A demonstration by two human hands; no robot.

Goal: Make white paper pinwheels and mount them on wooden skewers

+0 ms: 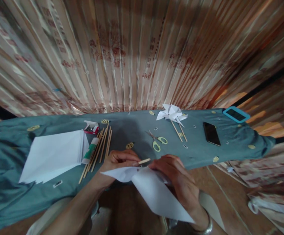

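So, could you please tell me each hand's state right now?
Left hand: closed, holding a wooden stick by the paper.
Right hand: closed, holding the paper.

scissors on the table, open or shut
Open a little: on the scissors, the two blade tips stand apart and the handle loops are spread.

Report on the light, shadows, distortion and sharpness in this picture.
In the head view, light is dim, with a soft shadow on the tablecloth left of the scissors; head view again: the curtain's pleats fan outward, wide-angle fashion; also head view: the held white paper looks pale, the curtain's printed characters too soft to read.
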